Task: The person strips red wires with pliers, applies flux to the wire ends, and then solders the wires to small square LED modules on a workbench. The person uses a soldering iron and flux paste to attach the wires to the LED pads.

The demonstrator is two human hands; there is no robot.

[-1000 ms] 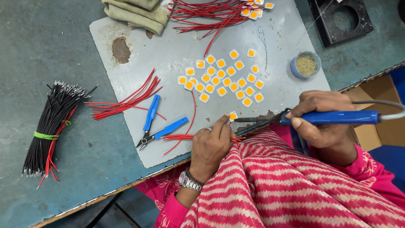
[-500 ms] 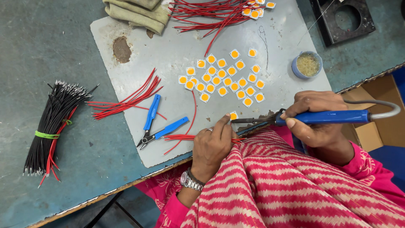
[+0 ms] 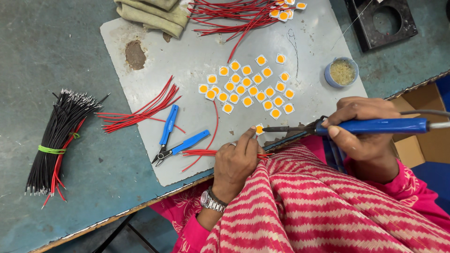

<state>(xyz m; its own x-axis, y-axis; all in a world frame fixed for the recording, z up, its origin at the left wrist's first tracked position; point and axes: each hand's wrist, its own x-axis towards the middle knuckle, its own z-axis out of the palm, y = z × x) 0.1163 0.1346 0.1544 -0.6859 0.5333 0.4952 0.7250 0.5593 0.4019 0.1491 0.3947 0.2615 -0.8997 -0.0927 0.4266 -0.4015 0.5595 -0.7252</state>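
My right hand grips a blue-handled soldering iron whose dark tip reaches left to a small square white chip with a yellow centre at the grey mat's near edge. My left hand pinches a few thin red wires just below that chip, its fingertips pressing near it. A wristwatch sits on the left wrist.
Several more yellow chips lie grouped on the grey mat. Blue-handled cutters, loose red wires, a black wire bundle, a small blue pot, a folded cloth and a black fixture surround them.
The soldering iron has shifted slightly, its tip now at the chip. My left hand has moved up toward the chip with the red wires.
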